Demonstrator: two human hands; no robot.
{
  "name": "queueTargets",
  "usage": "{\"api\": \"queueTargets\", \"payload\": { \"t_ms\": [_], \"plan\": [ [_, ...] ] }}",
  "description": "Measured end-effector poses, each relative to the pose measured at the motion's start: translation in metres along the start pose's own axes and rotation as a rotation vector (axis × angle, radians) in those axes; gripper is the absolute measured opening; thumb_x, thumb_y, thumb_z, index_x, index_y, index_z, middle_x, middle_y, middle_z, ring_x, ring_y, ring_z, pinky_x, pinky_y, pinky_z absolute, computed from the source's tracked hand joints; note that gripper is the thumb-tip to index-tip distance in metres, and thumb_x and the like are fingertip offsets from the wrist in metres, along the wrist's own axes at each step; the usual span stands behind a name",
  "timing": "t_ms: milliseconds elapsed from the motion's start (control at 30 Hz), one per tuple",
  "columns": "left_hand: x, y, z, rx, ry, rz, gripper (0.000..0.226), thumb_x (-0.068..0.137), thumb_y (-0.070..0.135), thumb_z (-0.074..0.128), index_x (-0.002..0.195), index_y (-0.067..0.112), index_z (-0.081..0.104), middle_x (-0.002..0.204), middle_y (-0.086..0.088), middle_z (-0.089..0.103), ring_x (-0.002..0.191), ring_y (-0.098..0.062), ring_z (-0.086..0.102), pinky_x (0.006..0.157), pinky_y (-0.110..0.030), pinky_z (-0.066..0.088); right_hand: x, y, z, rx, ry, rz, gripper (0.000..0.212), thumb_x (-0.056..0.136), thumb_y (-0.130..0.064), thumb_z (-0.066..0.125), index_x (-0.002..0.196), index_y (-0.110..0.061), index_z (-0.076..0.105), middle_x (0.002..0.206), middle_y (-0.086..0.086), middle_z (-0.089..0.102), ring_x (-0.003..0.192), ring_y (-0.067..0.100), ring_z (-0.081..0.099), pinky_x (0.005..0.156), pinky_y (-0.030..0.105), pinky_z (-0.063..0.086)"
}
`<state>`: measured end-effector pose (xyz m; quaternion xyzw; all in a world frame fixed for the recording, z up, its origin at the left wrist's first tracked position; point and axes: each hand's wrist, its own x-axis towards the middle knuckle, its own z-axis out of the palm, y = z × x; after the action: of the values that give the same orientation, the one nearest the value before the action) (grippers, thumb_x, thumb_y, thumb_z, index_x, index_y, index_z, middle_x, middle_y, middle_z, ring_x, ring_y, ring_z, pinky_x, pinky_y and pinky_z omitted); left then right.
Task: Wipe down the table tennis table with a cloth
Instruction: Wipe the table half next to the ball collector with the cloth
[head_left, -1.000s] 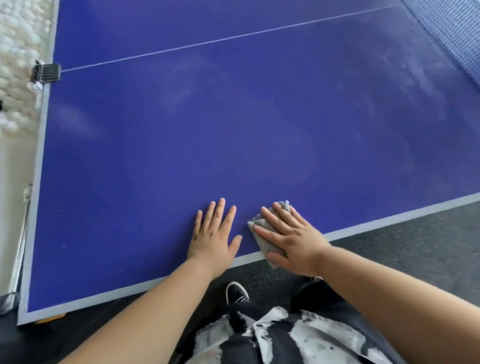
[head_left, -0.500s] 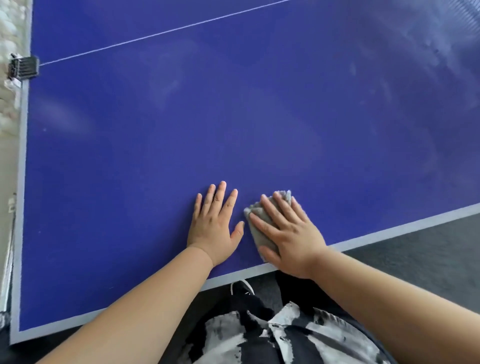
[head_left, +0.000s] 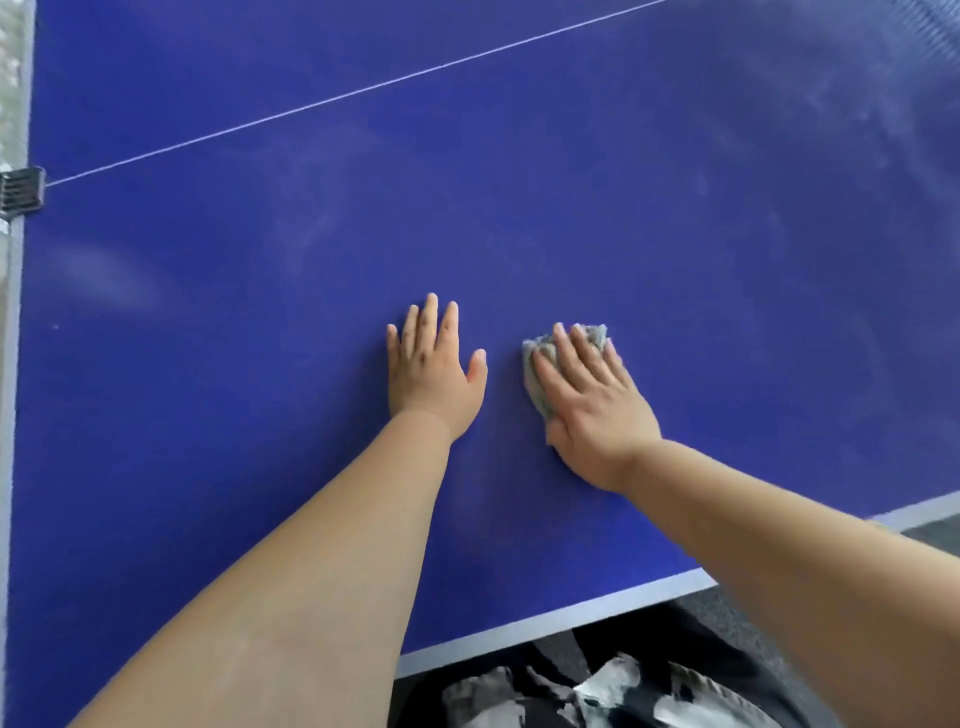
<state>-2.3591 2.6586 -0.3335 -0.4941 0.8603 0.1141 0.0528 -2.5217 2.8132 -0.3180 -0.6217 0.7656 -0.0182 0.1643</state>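
Now left grip (head_left: 431, 374) and right grip (head_left: 592, 410) lie farther onto the desk (head_left: 675, 260) than before.
Left lies flat, empty; right, just beside it, presses the cloth (head_left: 530, 376) under straight fingers.

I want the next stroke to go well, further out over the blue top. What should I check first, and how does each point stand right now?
1. Cloth under the right hand, with straight fingers pressing it down: ok.
2. Left hand flat on the table as a brace: ok.
3. Left hand apart from the cloth: ok.
4. Hazy smears at far right wiped away: not ok.
5. Cloth damp enough: cannot tell.
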Motion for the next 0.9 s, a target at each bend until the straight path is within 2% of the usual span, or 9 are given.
{"api": "queueTargets", "payload": {
  "t_ms": [100,167,233,300,400,533,667,733,900],
  "plan": [
    [-0.002,0.002,0.005,0.021,0.032,-0.008,0.075,0.102,0.056,0.028,0.165,0.024,0.007,0.174,-0.001,-0.002,0.16,-0.023,-0.004,0.129,-0.047,0.0,-0.038,-0.016,0.015,0.005,-0.037,-0.256,0.072,0.092,-0.036,0.039,0.162,-0.021,0.028,0.171,0.006,0.015,0.159,0.027,0.007,0.129,0.048,0.006],
    [-0.003,0.001,0.002,0.015,0.039,-0.003,0.075,0.1,0.056,0.028,0.165,0.025,0.009,0.174,-0.001,0.0,0.16,-0.022,-0.004,0.129,-0.048,0.001,-0.022,0.008,0.007,-0.048,-0.062,-0.272,0.074,0.091,-0.036,0.044,0.162,-0.021,0.027,0.171,0.005,0.013,0.159,0.028,0.007,0.129,0.047,0.006],
    [-0.001,0.0,0.002,-0.005,0.056,-0.008,0.075,0.099,0.056,0.03,0.165,0.026,0.011,0.174,0.0,0.0,0.16,-0.022,-0.003,0.129,-0.048,0.003,0.016,0.037,-0.009,-0.069,-0.049,-0.062,0.082,0.088,-0.04,0.044,0.164,-0.02,0.021,0.172,0.008,0.006,0.159,0.031,0.001,0.128,0.046,-0.001],
    [0.0,0.0,0.004,-0.015,0.071,-0.014,0.075,0.097,0.056,0.028,0.165,0.027,0.013,0.174,0.001,0.002,0.16,-0.021,-0.002,0.13,-0.048,0.004,0.064,0.061,-0.028,-0.038,-0.002,0.191,0.084,0.087,-0.046,0.028,0.165,-0.02,0.012,0.172,0.011,-0.001,0.158,0.032,-0.005,0.128,0.047,-0.004],
    [0.001,-0.002,0.009,-0.017,0.09,-0.003,0.075,0.096,0.057,0.024,0.165,0.028,0.014,0.174,0.001,0.004,0.16,-0.021,-0.001,0.13,-0.047,0.003,0.12,0.063,-0.038,-0.03,0.029,0.324,0.083,0.086,-0.05,0.013,0.164,-0.024,0.001,0.172,0.009,-0.01,0.158,0.031,-0.013,0.127,0.049,-0.006],
    [-0.001,-0.001,0.008,-0.028,0.1,-0.001,0.07,0.099,0.05,0.03,0.164,0.026,0.022,0.173,-0.001,0.012,0.159,-0.022,0.007,0.13,-0.045,0.005,0.097,0.023,-0.023,-0.069,0.014,0.011,0.076,0.092,-0.047,0.024,0.165,-0.026,0.01,0.172,0.009,0.001,0.158,0.032,-0.004,0.128,0.05,-0.002],
    [0.014,-0.002,-0.007,-0.128,0.237,0.019,0.049,0.097,0.024,0.057,0.145,0.016,0.057,0.148,-0.01,0.054,0.133,-0.034,0.049,0.113,-0.048,0.037,0.032,0.01,-0.006,-0.062,-0.025,-0.21,0.072,0.093,-0.04,0.034,0.163,-0.027,0.025,0.172,0.003,0.013,0.159,0.027,0.007,0.129,0.049,0.007],
    [0.034,-0.005,-0.018,-0.127,0.259,0.026,0.045,0.097,0.023,0.059,0.141,0.013,0.061,0.137,-0.009,0.059,0.124,-0.034,0.053,0.107,-0.047,0.04,0.046,0.023,-0.013,-0.051,-0.043,-0.113,0.073,0.092,-0.041,0.032,0.163,-0.026,0.025,0.172,0.002,0.011,0.159,0.027,0.005,0.129,0.047,0.006],
    [0.092,-0.034,-0.02,-0.037,0.194,-0.213,0.064,0.105,0.05,0.033,0.16,0.017,0.031,0.168,-0.01,0.022,0.151,-0.032,0.023,0.124,-0.052,0.019,0.161,0.046,-0.041,-0.021,0.031,0.261,0.077,0.092,-0.05,0.019,0.164,-0.028,0.006,0.172,0.006,-0.007,0.158,0.03,-0.011,0.127,0.049,-0.005]
  ]
}}
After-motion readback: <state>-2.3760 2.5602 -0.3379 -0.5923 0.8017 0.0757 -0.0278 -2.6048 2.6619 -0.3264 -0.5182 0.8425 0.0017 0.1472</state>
